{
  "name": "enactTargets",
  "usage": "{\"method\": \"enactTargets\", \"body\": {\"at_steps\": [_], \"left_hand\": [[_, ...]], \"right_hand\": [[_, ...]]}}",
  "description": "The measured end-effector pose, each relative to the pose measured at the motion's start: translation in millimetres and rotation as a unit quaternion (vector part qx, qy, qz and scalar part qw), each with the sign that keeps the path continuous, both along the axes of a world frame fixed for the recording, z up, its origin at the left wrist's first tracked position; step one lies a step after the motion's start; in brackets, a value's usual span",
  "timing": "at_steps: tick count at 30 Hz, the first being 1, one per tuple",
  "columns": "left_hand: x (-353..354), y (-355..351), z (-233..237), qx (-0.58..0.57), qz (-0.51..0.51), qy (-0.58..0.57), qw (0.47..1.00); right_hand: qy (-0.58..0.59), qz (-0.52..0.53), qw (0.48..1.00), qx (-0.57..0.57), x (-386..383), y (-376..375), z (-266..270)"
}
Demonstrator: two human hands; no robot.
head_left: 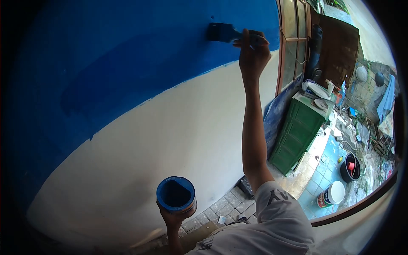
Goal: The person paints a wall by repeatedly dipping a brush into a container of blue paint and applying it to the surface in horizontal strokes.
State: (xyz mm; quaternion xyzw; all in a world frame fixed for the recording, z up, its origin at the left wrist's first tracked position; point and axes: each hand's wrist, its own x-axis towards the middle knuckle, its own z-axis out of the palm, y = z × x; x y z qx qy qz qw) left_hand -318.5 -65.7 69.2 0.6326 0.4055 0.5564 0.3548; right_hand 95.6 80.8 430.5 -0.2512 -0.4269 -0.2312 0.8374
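Note:
High on the wall, my right hand (pixel 255 51) is closed round the handle of a paintbrush (pixel 221 32). The dark bristles lie against the blue painted part of the wall (pixel 140 63). A darker blue patch stretches left from the brush. Below an uneven edge the wall is white (pixel 187 123). Low in the view, my left hand (pixel 172 219) holds a paint can (pixel 176 194) from beneath and the side. Blue paint coats the can's inside and rim.
A framed window (pixel 291 38) is right of the blue wall. Beyond my right arm stands a green cabinet (pixel 297 127) with dishes on top. A white bucket (pixel 331 194) and a black tub (pixel 350 168) sit on the floor at right. Paving bricks (pixel 229 203) run along the wall's foot.

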Motion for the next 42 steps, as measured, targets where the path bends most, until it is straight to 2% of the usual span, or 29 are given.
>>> {"method": "enactTargets", "body": {"at_steps": [2, 4, 5, 6, 7, 8, 10, 11, 13, 14, 15, 16, 17, 20, 21, 24, 26, 27, 28, 29, 30, 33, 34, 35, 37, 38, 39, 40, 42], "left_hand": [[18.0, 4.1, -0.3, 0.004, -0.001, 0.0, 1.0], [34.0, 7.4, 1.0, 0.01, 0.001, 0.003, 1.0], [41.9, 7.3, 2.1, 0.009, -0.006, 0.007, 1.0], [50.3, 6.8, 2.2, 0.009, -0.012, 0.008, 1.0], [57.1, 5.0, 0.3, 0.009, -0.009, 0.01, 1.0], [63.1, 3.9, -2.3, 0.001, -0.004, 0.003, 1.0], [77.6, 4.5, -0.1, -0.004, 0.0, -0.001, 1.0], [85.1, 1.7, 3.2, -0.012, -0.009, -0.023, 1.0], [90.6, -1.3, 2.0, -0.024, -0.012, -0.045, 0.999], [91.3, 0.4, -2.7, -0.01, -0.01, -0.026, 1.0], [91.3, 1.0, -6.6, 0.004, -0.008, -0.007, 1.0], [90.5, -0.1, -9.9, 0.002, -0.002, -0.01, 1.0], [90.4, 0.4, -13.2, 0.014, 0.005, -0.006, 1.0], [89.4, 2.4, -14.7, 0.03, 0.025, -0.005, 0.999], [89.7, 1.3, -15.4, 0.03, 0.03, -0.002, 0.999], [96.9, 6.3, -20.8, 0.023, 0.049, -0.019, 0.998], [103.1, 9.8, -20.7, 0.028, 0.057, -0.004, 0.998], [105.4, 11.5, -20.2, 0.033, 0.063, 0.011, 0.997], [108.3, 13.6, -20.8, 0.032, 0.066, 0.014, 0.997], [111.1, 15.0, -22.4, 0.015, 0.06, 0.0, 0.998], [111.7, 14.5, -24.1, -0.001, 0.054, -0.014, 0.998], [112.8, 13.9, -30.1, 0.028, 0.064, -0.019, 0.997], [111.8, 13.4, -31.1, 0.031, 0.066, -0.019, 0.997], [110.4, 12.0, -32.4, 0.024, 0.062, -0.031, 0.997], [106.6, 9.9, -31.0, 0.018, 0.063, -0.045, 0.997], [104.0, 7.3, -26.3, 0.025, 0.066, -0.03, 0.997], [102.2, 6.5, -23.7, 0.034, 0.071, -0.017, 0.997], [99.3, 7.1, -24.1, 0.036, 0.077, -0.023, 0.996], [90.0, 5.0, -26.8, 0.043, 0.084, -0.022, 0.995]], "right_hand": [[-0.001, -0.059, 0.997, -0.042, -8.7, -11.9, -0.1], [-0.12, -0.139, 0.983, 0.025, -41.2, -5.3, -2.0], [-0.155, -0.052, 0.983, 0.088, -71.4, 6.7, -5.7], [-0.19, -0.123, 0.974, 0.028, -110.0, -4.1, -7.7], [-0.245, -0.003, 0.97, -0.001, -143.1, -8.1, -12.2], [-0.251, 0.003, 0.966, 0.059, -176.0, -8.7, -14.6], [-0.291, 0.143, 0.945, 0.041, -213.3, -20.8, -14.7], [-0.289, 0.146, 0.945, 0.041, -208.7, -21.2, -13.3], [-0.268, 0.235, 0.934, -0.021, -199.4, -20.4, -11.9], [-0.257, 0.176, 0.946, 0.092, -180.5, 9.4, -13.7], [-0.205, 0.188, 0.955, 0.098, -153.9, 22.8, -18.4], [-0.147, 0.238, 0.96, -0.007, -123.9, 29.6, -28.6], [-0.078, 0.271, 0.958, -0.05, -88.3, 19.6, -30.4], [0.072, 0.178, 0.981, -0.023, 7.5, 21.1, -44.2], [0.076, 0.115, 0.99, -0.016, 29.8, 17.2, -46.5], [0.086, 0.005, 0.995, -0.045, 27.0, 0.7, -40.8], [-0.037, -0.088, 0.995, 0.008, -5.5, -0.3, -40.4], [-0.066, -0.013, 0.997, 0.03, -37.8, 1.9, -38.0], [-0.16, -0.037, 0.985, 0.049, -66.9, 2.7, -40.4], [-0.242, -0.029, 0.97, 0.005, -98.5, -2.5, -40.5], [-0.262, -0.004, 0.963, 0.057, -130.3, 7.1, -40.7], [-0.271, 0.054, 0.96, 0.049, -180.9, -9.0, -40.0], [-0.272, 0.168, 0.947, 0.01, -180.6, -17.9, -35.1], [-0.271, 0.28, 0.921, -0.03, -178.8, -22.9, -32.6], [-0.249, 0.163, 0.947, 0.117, -155.8, 16.7, -35.9], [-0.142, 0.282, 0.949, 0.002, -144.8, 31.6, -53.2], [-0.077, 0.316, 0.946, -0.006, -120.8, 34.7, -58.2], [-0.033, 0.259, 0.964, -0.049, -93.9, 29.6, -61.0], [0.048, 0.178, 0.981, -0.06, -57.2, 15.2, -62.7]]}}
